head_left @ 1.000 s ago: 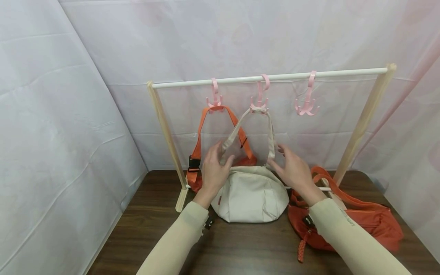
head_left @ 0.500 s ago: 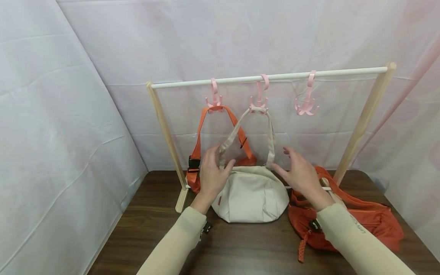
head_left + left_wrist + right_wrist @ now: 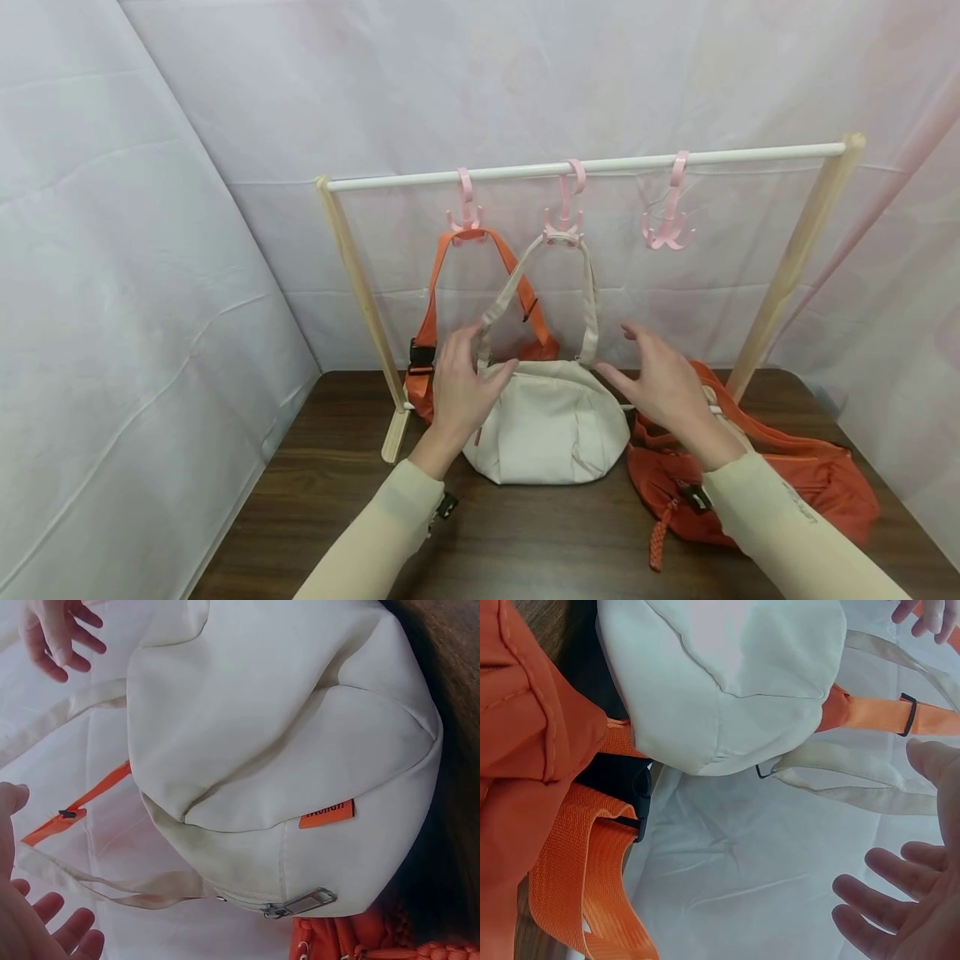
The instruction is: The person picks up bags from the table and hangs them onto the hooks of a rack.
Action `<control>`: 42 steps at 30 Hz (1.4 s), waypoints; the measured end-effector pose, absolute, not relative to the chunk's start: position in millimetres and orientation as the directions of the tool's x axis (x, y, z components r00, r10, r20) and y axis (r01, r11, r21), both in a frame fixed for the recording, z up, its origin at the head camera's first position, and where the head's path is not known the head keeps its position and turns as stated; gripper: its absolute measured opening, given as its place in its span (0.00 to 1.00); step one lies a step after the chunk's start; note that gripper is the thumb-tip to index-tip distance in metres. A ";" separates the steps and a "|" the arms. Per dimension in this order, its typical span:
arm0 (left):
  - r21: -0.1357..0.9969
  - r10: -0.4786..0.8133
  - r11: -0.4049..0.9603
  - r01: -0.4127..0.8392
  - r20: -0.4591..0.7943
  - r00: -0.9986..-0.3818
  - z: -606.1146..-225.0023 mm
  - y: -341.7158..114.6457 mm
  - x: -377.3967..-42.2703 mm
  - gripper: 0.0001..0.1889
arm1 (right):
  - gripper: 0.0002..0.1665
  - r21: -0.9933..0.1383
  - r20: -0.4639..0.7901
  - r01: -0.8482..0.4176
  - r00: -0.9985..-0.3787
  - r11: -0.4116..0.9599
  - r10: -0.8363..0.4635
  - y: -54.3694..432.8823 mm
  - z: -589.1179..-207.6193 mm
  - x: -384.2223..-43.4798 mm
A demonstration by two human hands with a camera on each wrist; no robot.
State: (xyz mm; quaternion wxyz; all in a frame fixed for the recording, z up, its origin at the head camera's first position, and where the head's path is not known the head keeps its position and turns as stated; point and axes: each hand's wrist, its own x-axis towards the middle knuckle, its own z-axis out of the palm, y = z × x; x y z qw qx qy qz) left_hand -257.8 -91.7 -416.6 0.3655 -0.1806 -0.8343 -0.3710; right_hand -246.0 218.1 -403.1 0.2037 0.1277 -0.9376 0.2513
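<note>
White bag (image 3: 551,425) is being hung by its strap (image 3: 590,321) from the middle hook (image 3: 566,200), between the 2 hands. Whether weight is also being taken by the table (image 3: 322,500) can't be told.

Left hand (image 3: 461,387) is being held by the strap's left leg, fingers spread, thumb pointing inward; contact can't be told. Right hand (image 3: 663,387) is being held near the strap's right leg, fingers spread and slightly bent, thumb toward the strap; contact can't be told here.

Orange bag (image 3: 542,350) is being hung from the left hook (image 3: 467,204), partly being hidden by left hand and white bag.

Red bag (image 3: 836,492) is being supported by the table at right, partly being covered by the right sleeve (image 3: 795,517).

3 pink hooks are being carried by the rail (image 3: 750,157).
</note>
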 end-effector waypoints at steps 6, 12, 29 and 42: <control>0.479 0.070 0.698 0.533 0.694 -0.716 -415.4 -94.7 -249.0 0.38 | 0.51 -0.421 0.409 -0.333 -0.900 0.844 -0.151 224.2 -399.2 -238.6; 0.451 0.128 0.725 0.521 0.655 -0.745 -416.6 -98.4 -244.3 0.39 | 0.50 -0.403 0.385 -0.326 -0.908 0.855 -0.164 229.9 -396.3 -231.0; 0.372 0.245 0.767 0.522 0.582 -0.775 -419.9 -107.7 -236.1 0.39 | 0.49 -0.361 0.322 -0.286 -0.931 0.888 -0.169 254.5 -392.2 -217.6; 0.386 0.287 0.751 0.536 0.540 -0.791 -423.3 -108.5 -230.9 0.39 | 0.49 -0.345 0.287 -0.249 -0.946 0.905 -0.151 279.8 -398.6 -211.8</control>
